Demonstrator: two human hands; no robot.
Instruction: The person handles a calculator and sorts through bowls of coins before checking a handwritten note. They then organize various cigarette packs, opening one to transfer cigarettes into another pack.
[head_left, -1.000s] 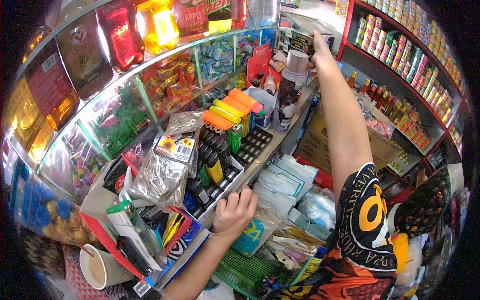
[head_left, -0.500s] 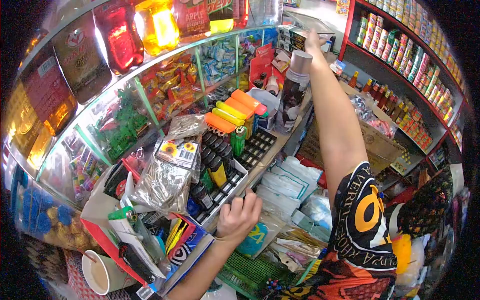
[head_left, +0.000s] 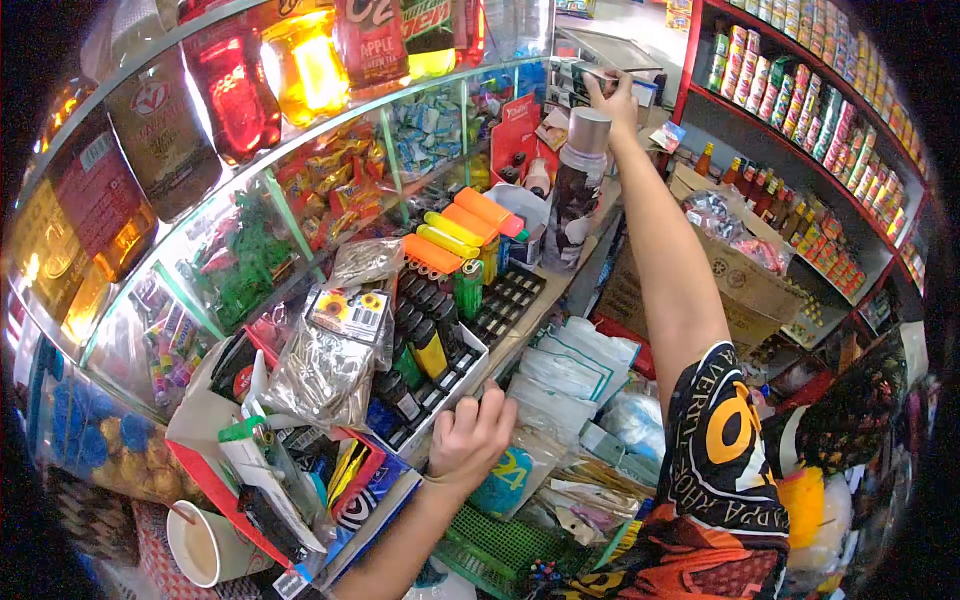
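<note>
My left hand point(head_left: 472, 432) rests with curled fingers on the counter edge, beside a tray of markers and small bottles point(head_left: 430, 350). Nothing shows between its fingers. At the far end of the counter, my right hand point(head_left: 618, 100) has its thumb and fingers on a small dark pack point(head_left: 588, 84), whose label is too small to read. Just in front of that hand stands a tall clear bottle with a grey cap point(head_left: 588, 130). Orange and yellow highlighters point(head_left: 465, 222) lie across the tray, behind a clear bag of small sticks point(head_left: 325, 365).
Glass compartments hold wrapped candies point(head_left: 345, 165), with drink bottles point(head_left: 305, 70) above. A paper cup point(head_left: 205, 545) stands at lower left. To the right are folded plastic bags point(head_left: 575, 365), a cardboard box point(head_left: 745, 290), a green basket point(head_left: 500, 550) and shelves of cans point(head_left: 800, 95).
My right hand has drawn back slightly and its fingers now show on the dark pack. The left hand stays almost where it was, and the view has shifted a little.
</note>
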